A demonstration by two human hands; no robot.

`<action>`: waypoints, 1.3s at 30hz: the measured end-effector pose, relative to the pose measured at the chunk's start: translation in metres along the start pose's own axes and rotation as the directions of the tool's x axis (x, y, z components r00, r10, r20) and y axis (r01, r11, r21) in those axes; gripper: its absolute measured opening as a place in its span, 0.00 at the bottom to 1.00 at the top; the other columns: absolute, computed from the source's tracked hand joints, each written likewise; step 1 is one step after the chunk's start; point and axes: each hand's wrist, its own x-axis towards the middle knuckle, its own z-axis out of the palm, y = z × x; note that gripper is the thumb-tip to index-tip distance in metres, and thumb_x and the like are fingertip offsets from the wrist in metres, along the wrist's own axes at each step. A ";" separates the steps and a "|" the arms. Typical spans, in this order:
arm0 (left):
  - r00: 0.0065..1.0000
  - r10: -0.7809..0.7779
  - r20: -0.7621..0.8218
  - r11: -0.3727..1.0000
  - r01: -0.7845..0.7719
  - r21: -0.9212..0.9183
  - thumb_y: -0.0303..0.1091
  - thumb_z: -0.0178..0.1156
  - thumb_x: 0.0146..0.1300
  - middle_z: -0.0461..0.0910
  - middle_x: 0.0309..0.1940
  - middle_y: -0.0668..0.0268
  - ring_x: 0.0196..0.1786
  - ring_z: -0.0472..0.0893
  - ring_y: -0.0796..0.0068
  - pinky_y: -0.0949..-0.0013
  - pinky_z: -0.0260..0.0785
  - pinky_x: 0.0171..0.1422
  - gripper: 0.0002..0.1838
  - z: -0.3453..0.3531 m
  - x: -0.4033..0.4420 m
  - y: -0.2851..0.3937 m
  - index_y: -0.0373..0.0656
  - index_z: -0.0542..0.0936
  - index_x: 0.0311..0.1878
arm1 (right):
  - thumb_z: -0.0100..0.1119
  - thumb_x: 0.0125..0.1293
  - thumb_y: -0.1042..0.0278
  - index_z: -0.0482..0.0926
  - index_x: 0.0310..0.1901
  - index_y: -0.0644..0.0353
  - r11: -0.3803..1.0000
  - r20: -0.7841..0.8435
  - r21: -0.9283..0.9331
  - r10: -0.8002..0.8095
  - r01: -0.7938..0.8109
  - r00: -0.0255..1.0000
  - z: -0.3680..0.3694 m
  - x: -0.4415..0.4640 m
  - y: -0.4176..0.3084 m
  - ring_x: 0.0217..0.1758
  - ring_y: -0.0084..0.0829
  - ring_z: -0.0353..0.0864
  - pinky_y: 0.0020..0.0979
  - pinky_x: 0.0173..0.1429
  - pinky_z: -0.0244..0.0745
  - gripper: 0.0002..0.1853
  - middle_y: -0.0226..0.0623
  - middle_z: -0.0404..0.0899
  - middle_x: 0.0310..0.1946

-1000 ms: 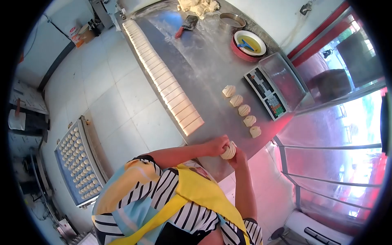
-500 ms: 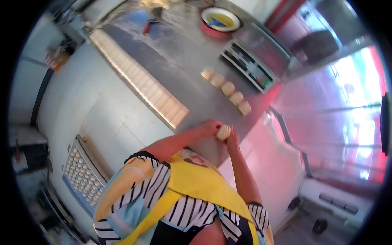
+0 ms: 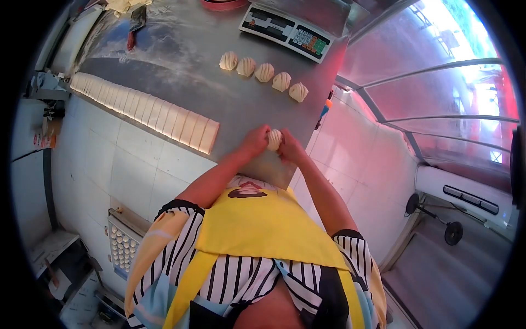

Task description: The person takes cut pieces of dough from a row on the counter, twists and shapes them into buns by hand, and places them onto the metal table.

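Observation:
Between my two hands is a small pale dough piece (image 3: 274, 140) with ridged stripes on top, above the near edge of the metal table (image 3: 235, 104). My left hand (image 3: 256, 141) pinches its left side, and my right hand (image 3: 291, 146) grips its right side. Fingertips hide part of the dough. Beyond them, several similar striped dough pieces (image 3: 264, 72) sit in a slanting row. To the left, a long dough strip (image 3: 148, 114), marked crosswise into many slices, lies along the table's edge.
A digital scale (image 3: 286, 32) stands behind the dough row. A red-handled tool (image 3: 135, 27) lies at the back left, near loose dough (image 3: 123, 4). The pink basin (image 3: 223, 5) is cut off at the top. Below left, a tray (image 3: 119, 270) carries many small dough pieces.
The head view has swung, so the table appears turned and the basin has mostly slipped out at the top. Both hands stay on the dough piece, whose stripes now face up more.

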 end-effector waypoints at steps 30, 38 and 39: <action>0.975 -0.222 0.021 0.966 0.223 -0.131 0.30 0.52 0.58 0.75 0.15 0.60 0.14 0.76 0.67 0.66 0.68 0.19 0.06 -0.011 -0.009 0.030 0.39 0.69 0.35 | 0.54 0.57 0.65 0.70 0.37 0.55 0.958 -0.300 -0.286 -0.072 -0.018 0.951 0.014 0.016 0.020 0.35 0.50 0.79 0.46 0.37 0.71 0.08 0.48 0.78 0.29; 1.000 -0.004 0.030 1.000 0.004 0.005 0.41 0.54 0.58 0.79 0.27 0.55 0.33 0.79 0.51 0.55 0.70 0.39 0.13 -0.008 0.064 0.020 0.40 0.74 0.37 | 0.62 0.52 0.70 0.78 0.34 0.63 0.977 -0.362 0.204 0.140 -0.069 0.922 -0.040 0.043 0.003 0.16 0.27 0.75 0.29 0.20 0.69 0.09 0.34 0.77 0.19; 0.998 0.021 0.052 0.998 -0.024 0.058 0.42 0.55 0.58 0.80 0.29 0.55 0.35 0.79 0.50 0.54 0.70 0.40 0.14 -0.006 0.089 0.017 0.40 0.75 0.37 | 0.62 0.53 0.69 0.78 0.34 0.63 0.981 -0.392 0.157 0.164 -0.110 0.905 -0.045 0.052 -0.001 0.17 0.28 0.76 0.30 0.23 0.71 0.08 0.36 0.78 0.21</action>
